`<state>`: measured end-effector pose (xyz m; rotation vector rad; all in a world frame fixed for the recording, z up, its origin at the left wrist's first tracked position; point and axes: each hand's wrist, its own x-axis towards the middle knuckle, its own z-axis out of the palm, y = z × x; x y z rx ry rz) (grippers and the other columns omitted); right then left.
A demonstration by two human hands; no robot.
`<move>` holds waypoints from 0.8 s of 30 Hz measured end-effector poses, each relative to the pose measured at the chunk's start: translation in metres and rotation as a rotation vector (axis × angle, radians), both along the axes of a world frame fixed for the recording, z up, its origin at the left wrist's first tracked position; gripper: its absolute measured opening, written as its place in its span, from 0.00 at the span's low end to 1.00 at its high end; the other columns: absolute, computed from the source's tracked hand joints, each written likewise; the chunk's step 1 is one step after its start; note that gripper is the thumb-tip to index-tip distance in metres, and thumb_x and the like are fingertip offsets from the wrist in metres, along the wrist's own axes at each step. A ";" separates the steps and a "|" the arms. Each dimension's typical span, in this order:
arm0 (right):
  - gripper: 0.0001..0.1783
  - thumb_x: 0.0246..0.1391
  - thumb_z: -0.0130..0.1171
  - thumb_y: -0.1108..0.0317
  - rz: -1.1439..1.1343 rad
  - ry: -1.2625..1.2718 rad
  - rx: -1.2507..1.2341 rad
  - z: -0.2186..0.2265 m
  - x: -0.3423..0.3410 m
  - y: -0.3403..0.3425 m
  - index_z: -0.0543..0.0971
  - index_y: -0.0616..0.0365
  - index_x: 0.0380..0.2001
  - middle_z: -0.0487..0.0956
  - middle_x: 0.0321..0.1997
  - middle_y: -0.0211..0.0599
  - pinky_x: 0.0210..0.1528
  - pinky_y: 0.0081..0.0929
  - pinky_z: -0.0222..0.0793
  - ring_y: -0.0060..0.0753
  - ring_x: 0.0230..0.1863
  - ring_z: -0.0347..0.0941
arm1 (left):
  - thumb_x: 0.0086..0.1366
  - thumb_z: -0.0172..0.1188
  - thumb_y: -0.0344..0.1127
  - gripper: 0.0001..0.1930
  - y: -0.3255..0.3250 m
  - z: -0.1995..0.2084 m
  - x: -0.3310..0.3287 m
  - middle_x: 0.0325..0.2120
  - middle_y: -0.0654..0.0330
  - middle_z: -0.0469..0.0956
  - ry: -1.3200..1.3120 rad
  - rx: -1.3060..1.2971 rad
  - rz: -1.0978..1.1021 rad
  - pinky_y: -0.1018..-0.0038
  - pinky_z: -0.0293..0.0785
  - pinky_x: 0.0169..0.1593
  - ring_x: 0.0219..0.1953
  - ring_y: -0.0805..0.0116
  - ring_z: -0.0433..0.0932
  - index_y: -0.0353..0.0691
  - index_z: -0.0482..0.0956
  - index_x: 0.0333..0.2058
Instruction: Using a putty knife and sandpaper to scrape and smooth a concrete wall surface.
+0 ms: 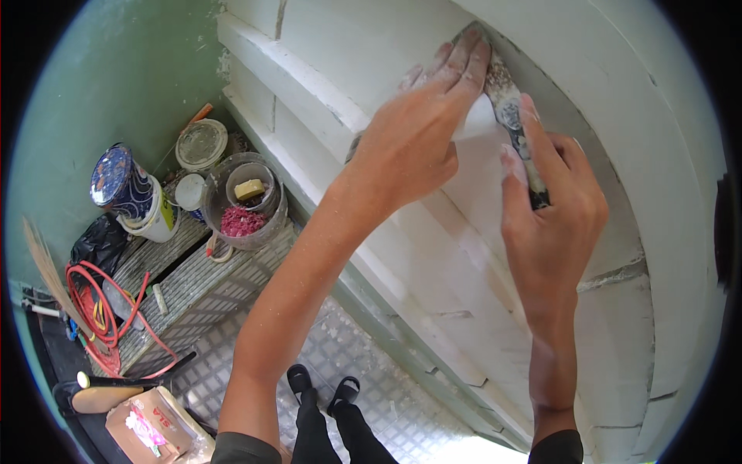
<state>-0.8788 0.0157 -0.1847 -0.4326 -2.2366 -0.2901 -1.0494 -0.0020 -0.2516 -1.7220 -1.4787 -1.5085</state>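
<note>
My right hand (558,209) grips the dark handle of a putty knife (506,104), its blade crusted with dried filler. The knife points up against the white ribbed wall panel (433,267), beside a curved, raised edge. Near the blade's tip lie the dusty fingertips of my left hand (413,131), index and middle stretched, the others curled. Under that palm a pale flat piece (478,120) shows beside the thumb, and a dark end (352,148) sticks out on the opposite side. Whether these are one held tool is hidden by the hand.
Left, a ridged bench (193,278) carries a clear tub (270,232) with nested cup, sponge and pink material, paint buckets (154,213) and a red hose (89,309). A cardboard box (151,429) sits lower left. My feet (321,387) stand on the tiled floor (363,359).
</note>
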 end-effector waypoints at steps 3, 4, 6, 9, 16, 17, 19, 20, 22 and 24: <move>0.29 0.52 0.64 0.81 0.029 0.002 0.008 -0.005 0.031 0.000 0.82 0.56 0.59 0.81 0.37 0.43 0.37 0.30 0.73 0.37 0.33 0.77 | 0.46 0.53 0.14 0.50 -0.009 -0.005 0.024 0.73 0.39 0.55 0.017 -0.023 -0.014 0.51 0.56 0.74 0.74 0.39 0.54 0.31 0.53 0.73; 0.30 0.50 0.64 0.82 0.023 -0.002 0.027 -0.007 0.046 -0.002 0.81 0.58 0.59 0.80 0.37 0.43 0.33 0.30 0.71 0.37 0.32 0.76 | 0.46 0.53 0.14 0.51 -0.010 -0.007 0.041 0.73 0.40 0.54 0.038 -0.025 -0.031 0.51 0.56 0.74 0.75 0.40 0.54 0.31 0.52 0.73; 0.31 0.49 0.64 0.83 -0.025 -0.011 0.002 -0.003 0.064 -0.008 0.82 0.58 0.59 0.80 0.37 0.43 0.33 0.30 0.71 0.36 0.33 0.77 | 0.46 0.55 0.14 0.51 -0.009 -0.004 0.061 0.74 0.41 0.52 0.024 -0.042 -0.066 0.52 0.57 0.73 0.75 0.40 0.53 0.31 0.51 0.74; 0.31 0.48 0.64 0.84 -0.109 -0.035 -0.013 0.001 0.066 -0.015 0.82 0.58 0.60 0.80 0.37 0.43 0.33 0.29 0.72 0.36 0.33 0.77 | 0.46 0.54 0.14 0.51 -0.005 -0.003 0.065 0.74 0.39 0.51 -0.001 -0.035 -0.091 0.51 0.58 0.73 0.75 0.39 0.52 0.30 0.50 0.73; 0.27 0.54 0.64 0.81 -0.110 -0.022 0.011 0.007 0.020 -0.006 0.83 0.55 0.58 0.81 0.35 0.41 0.40 0.30 0.74 0.35 0.33 0.76 | 0.45 0.52 0.12 0.50 0.005 0.003 0.030 0.73 0.37 0.52 -0.043 0.046 -0.060 0.55 0.59 0.73 0.74 0.37 0.54 0.28 0.51 0.73; 0.27 0.54 0.64 0.81 -0.106 -0.023 0.009 0.007 0.008 -0.003 0.83 0.55 0.58 0.81 0.35 0.41 0.40 0.30 0.74 0.35 0.33 0.76 | 0.45 0.51 0.12 0.50 0.005 0.003 0.021 0.72 0.36 0.53 -0.020 0.034 -0.035 0.56 0.59 0.73 0.74 0.37 0.55 0.28 0.51 0.72; 0.27 0.53 0.64 0.81 -0.137 -0.025 0.003 0.005 -0.010 0.002 0.83 0.53 0.58 0.81 0.34 0.42 0.40 0.30 0.73 0.36 0.33 0.76 | 0.45 0.51 0.12 0.50 0.008 0.004 0.002 0.72 0.36 0.53 -0.004 0.044 -0.025 0.56 0.59 0.73 0.73 0.38 0.55 0.28 0.52 0.72; 0.27 0.53 0.64 0.81 -0.136 -0.026 0.007 0.001 -0.012 0.002 0.83 0.53 0.58 0.81 0.34 0.42 0.40 0.30 0.73 0.36 0.33 0.76 | 0.45 0.51 0.13 0.49 0.009 0.003 -0.004 0.72 0.35 0.53 0.014 0.056 -0.019 0.55 0.60 0.73 0.73 0.39 0.56 0.28 0.52 0.72; 0.27 0.53 0.65 0.81 -0.054 0.032 -0.017 -0.005 -0.012 0.000 0.83 0.53 0.58 0.81 0.34 0.42 0.40 0.30 0.72 0.35 0.32 0.75 | 0.46 0.52 0.13 0.49 0.004 0.003 -0.005 0.72 0.35 0.53 -0.009 0.032 -0.016 0.55 0.60 0.72 0.73 0.40 0.56 0.28 0.52 0.72; 0.28 0.52 0.65 0.80 -0.029 0.027 -0.010 -0.001 -0.003 -0.001 0.83 0.54 0.58 0.80 0.35 0.43 0.37 0.31 0.72 0.36 0.31 0.75 | 0.46 0.52 0.13 0.49 -0.002 0.002 0.001 0.72 0.35 0.53 -0.034 0.003 -0.014 0.55 0.60 0.72 0.73 0.40 0.56 0.29 0.52 0.72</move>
